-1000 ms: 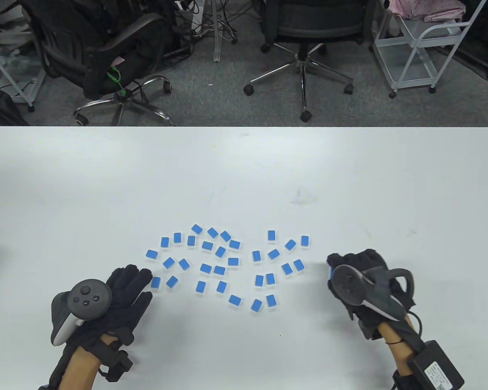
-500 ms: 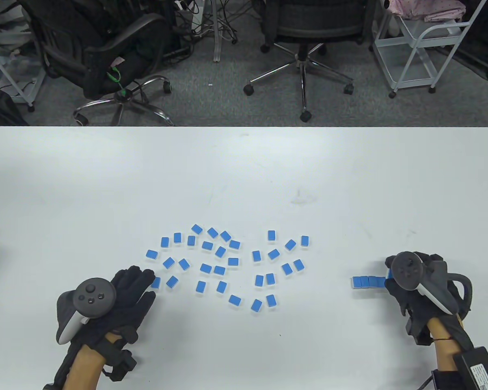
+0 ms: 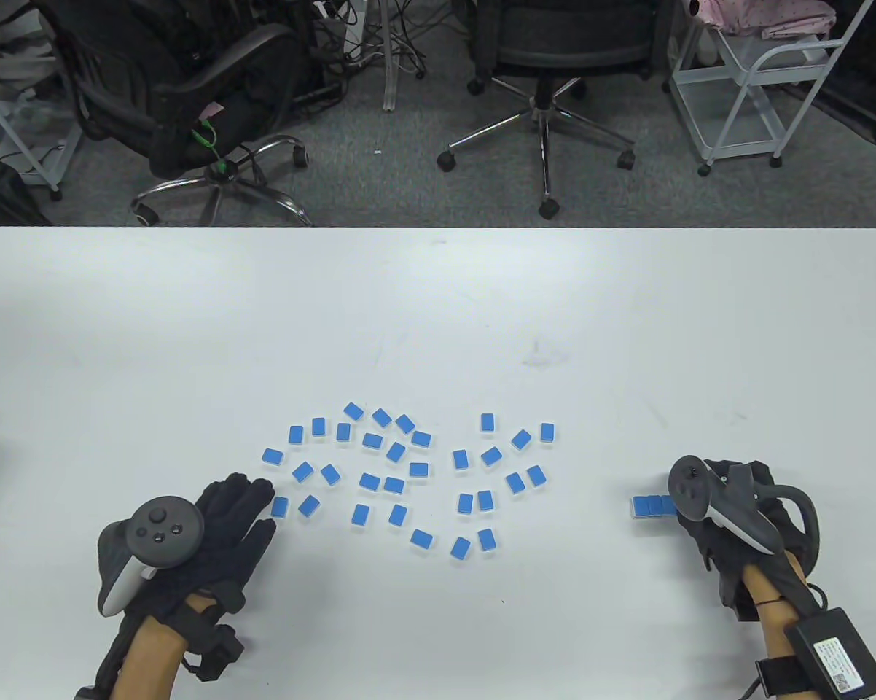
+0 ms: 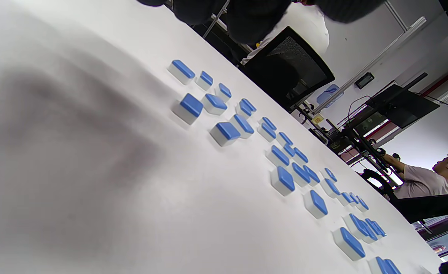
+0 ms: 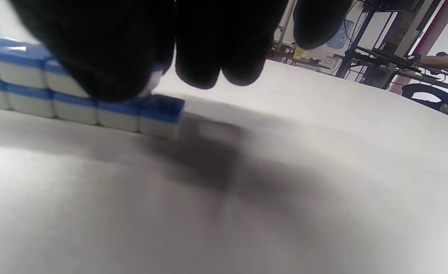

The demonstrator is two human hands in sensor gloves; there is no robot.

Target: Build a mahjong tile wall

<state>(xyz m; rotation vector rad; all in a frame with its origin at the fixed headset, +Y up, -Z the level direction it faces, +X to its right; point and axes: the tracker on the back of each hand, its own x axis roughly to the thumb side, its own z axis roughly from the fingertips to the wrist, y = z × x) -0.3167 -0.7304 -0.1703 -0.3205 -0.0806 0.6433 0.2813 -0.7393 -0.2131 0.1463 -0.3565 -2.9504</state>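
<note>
Mahjong tile wall (image 3: 651,506) lies near the table's (image 3: 438,306) right front edge, its right end under the right hand (image 3: 729,518). Only the right wrist view shows two stacked rows and the gloved fingers (image 5: 106,57) resting on the upper row; whether they grip is hidden. The left hand (image 3: 212,532) lies flat, fingers straight, beside the loose tiles (image 3: 409,467) spread mid-table, face down.
</note>
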